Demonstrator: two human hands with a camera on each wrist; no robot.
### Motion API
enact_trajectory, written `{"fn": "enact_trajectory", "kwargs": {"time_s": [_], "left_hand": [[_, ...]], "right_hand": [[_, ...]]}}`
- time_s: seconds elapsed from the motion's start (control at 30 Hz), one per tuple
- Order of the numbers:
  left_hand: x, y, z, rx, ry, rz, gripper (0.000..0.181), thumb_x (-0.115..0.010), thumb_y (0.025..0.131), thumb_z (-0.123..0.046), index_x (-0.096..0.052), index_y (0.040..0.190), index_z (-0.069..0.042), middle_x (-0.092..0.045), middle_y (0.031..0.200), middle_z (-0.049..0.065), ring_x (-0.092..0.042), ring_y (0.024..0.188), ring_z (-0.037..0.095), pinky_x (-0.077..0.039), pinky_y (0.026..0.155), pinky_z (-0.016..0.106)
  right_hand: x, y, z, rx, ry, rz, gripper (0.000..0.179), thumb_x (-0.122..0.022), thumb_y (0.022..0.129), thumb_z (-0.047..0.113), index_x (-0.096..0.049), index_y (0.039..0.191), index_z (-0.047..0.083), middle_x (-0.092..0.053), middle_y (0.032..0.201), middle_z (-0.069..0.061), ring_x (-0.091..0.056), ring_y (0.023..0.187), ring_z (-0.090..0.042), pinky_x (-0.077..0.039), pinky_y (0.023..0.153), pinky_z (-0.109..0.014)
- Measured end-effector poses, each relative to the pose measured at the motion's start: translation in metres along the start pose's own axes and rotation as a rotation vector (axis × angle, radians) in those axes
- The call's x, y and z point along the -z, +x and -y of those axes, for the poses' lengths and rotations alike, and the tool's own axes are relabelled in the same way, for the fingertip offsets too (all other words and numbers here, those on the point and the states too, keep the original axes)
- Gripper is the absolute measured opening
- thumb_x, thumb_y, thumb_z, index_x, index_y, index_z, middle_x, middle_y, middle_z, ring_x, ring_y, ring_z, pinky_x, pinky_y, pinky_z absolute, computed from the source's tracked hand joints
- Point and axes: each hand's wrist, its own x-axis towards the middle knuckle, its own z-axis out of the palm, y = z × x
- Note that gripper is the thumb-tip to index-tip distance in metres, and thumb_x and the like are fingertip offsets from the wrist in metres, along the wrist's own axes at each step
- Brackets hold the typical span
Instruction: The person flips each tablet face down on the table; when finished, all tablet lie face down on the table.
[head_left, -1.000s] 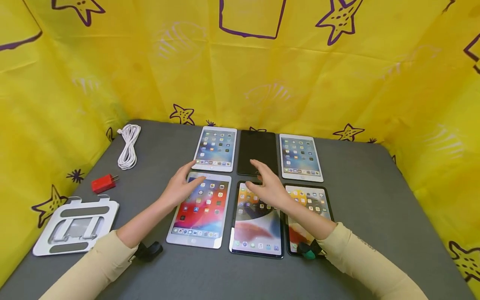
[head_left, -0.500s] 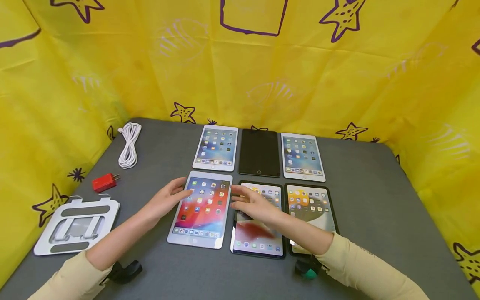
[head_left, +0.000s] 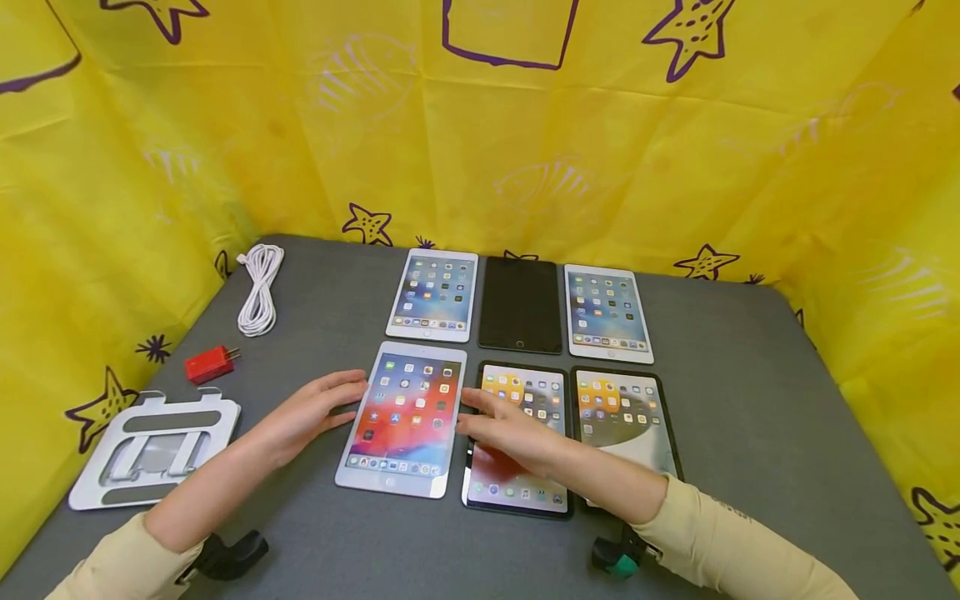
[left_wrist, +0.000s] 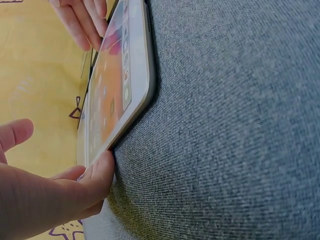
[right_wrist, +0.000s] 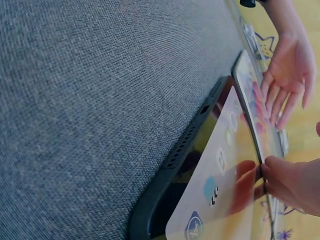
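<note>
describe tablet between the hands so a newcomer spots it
On the grey table, find the near row of three tablets. Take the leftmost tablet, between the left hand and right hand. Its border is white; both row neighbours have black borders.

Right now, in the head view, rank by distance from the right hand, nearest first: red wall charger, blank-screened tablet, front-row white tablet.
1. Front-row white tablet: at the right hand's fingertips, on its left.
2. Blank-screened tablet: back row, middle.
3. Red wall charger: far left.
</note>
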Motion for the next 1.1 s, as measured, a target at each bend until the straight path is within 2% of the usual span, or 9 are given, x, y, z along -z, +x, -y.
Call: {"fn": "enact_trajectory", "kwargs": {"time_s": [0.3,0.5,0.67,0.87,1.1], "left_hand": [[0.002,0.001,-0.002,0.024,-0.015,-0.018,0.067,-0.046,0.102,-0.032,-0.022,0.149,0.009,-0.024,0.152,0.026,-0.030,0.136,0.040,-0.037,0.108,0.046],[0.003,0.004,-0.001,0.038,-0.014,-0.037,0.067,-0.048,0.102,-0.031,-0.023,0.148,0.010,-0.027,0.151,0.026,-0.034,0.134,0.038,-0.041,0.105,0.043],[0.002,0.007,-0.002,0.047,-0.005,-0.052,0.064,-0.048,0.102,-0.030,-0.026,0.147,0.010,-0.033,0.148,0.026,-0.038,0.131,0.035,-0.043,0.102,0.040],[0.002,0.006,-0.002,-0.021,0.029,-0.078,0.060,-0.049,0.102,-0.026,-0.030,0.146,0.010,-0.039,0.145,0.026,-0.046,0.125,0.026,-0.047,0.094,0.028],[-0.002,-0.001,-0.011,-0.113,0.036,-0.131,0.058,-0.053,0.101,-0.026,-0.034,0.144,0.007,-0.048,0.135,0.021,-0.057,0.104,0.009,-0.050,0.087,0.023]], "right_hand": [[0.000,0.002,-0.002,-0.051,0.095,-0.038,0.065,-0.058,0.095,0.018,-0.030,0.150,-0.002,-0.031,0.155,-0.016,-0.043,0.132,-0.031,-0.035,0.109,-0.047],[-0.001,0.003,-0.003,-0.032,0.078,-0.048,0.063,-0.057,0.095,0.016,-0.031,0.149,-0.003,-0.032,0.154,-0.017,-0.044,0.132,-0.032,-0.036,0.108,-0.046],[-0.002,0.004,0.000,-0.046,0.074,-0.048,0.063,-0.057,0.095,0.016,-0.031,0.149,-0.003,-0.033,0.153,-0.016,-0.042,0.134,-0.030,-0.035,0.109,-0.044],[-0.002,0.003,0.004,-0.063,0.095,-0.024,0.063,-0.056,0.095,0.015,-0.030,0.150,-0.002,-0.032,0.154,-0.016,-0.041,0.134,-0.031,-0.033,0.110,-0.045],[-0.004,0.005,0.003,-0.058,0.140,-0.019,0.061,-0.056,0.095,0.013,-0.032,0.148,-0.004,-0.033,0.153,-0.017,-0.043,0.133,-0.032,-0.033,0.110,-0.045]]}}
